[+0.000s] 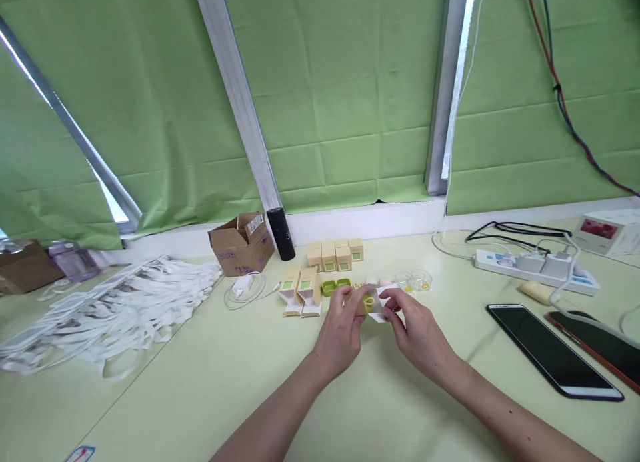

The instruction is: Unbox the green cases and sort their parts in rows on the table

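Note:
Between my two hands is a small kraft-paper box (361,309), its white-lined flaps opened out. A yellow-green ring-shaped piece (369,303) shows at its mouth. My left hand (339,333) grips the box's brown side. The fingers of my right hand (419,323) are pinched on a white flap at the other side. Just beyond my hands sit small green containers (329,288) and clear plastic cups (423,281) with yellow bits in them. To the left, two kraft boxes (309,285) stand open towards me. My hands partly hide the small items behind them.
Several closed kraft boxes (329,255) stand at the back, near a black cylinder (281,234) and a cardboard carton (243,245). White straps (135,309) lie in a heap on the left. On the right are a power strip (535,265) with cables and a phone (553,349).

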Demonstrator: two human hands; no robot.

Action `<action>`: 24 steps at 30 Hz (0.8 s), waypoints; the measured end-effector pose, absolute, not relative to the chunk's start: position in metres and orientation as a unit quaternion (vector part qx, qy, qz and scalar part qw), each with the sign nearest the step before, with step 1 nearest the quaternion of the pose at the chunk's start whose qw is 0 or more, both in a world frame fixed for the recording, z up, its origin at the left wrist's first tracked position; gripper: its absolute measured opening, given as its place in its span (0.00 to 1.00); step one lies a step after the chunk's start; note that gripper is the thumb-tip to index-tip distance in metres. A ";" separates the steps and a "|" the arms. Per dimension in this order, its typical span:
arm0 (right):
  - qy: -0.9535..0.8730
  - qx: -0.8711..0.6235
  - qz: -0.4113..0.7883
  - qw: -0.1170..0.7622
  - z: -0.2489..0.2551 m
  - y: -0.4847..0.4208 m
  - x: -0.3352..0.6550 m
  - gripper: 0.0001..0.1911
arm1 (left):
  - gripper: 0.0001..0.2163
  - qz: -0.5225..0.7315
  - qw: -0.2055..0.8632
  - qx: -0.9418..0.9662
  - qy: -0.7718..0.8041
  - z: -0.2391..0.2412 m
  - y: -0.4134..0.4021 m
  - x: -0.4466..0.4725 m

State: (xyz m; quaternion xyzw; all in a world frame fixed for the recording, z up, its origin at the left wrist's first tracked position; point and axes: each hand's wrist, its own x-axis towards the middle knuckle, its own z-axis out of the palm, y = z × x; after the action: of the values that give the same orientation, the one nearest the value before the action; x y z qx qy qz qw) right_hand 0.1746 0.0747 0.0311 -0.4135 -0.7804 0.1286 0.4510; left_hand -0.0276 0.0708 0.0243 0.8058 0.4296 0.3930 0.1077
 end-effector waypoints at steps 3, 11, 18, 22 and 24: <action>-0.773 -0.424 0.140 0.450 0.030 0.076 0.174 0.11 | 0.34 0.385 0.101 0.807 0.436 0.023 0.071 -0.027; -0.735 -0.463 0.216 0.446 0.029 0.083 0.171 0.13 | 0.38 0.377 0.067 0.829 0.406 0.014 0.074 -0.024; -0.737 -0.465 0.215 0.440 0.027 0.088 0.164 0.10 | 0.38 0.373 0.014 0.842 0.390 0.008 0.075 -0.020; -0.711 -0.441 0.242 0.491 0.022 0.092 0.162 0.12 | 0.36 0.383 -0.015 0.834 0.398 0.008 0.076 -0.019; -0.687 -0.424 0.272 0.524 0.020 0.094 0.162 0.14 | 0.35 0.389 -0.026 0.827 0.405 0.010 0.077 -0.019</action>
State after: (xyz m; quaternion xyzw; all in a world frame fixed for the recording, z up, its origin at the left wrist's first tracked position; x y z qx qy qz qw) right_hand 0.1624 0.0940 0.0200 -0.4238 -0.6868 0.2718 0.5242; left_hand -0.0195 0.0771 0.0096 0.8272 0.4048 0.3887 -0.0263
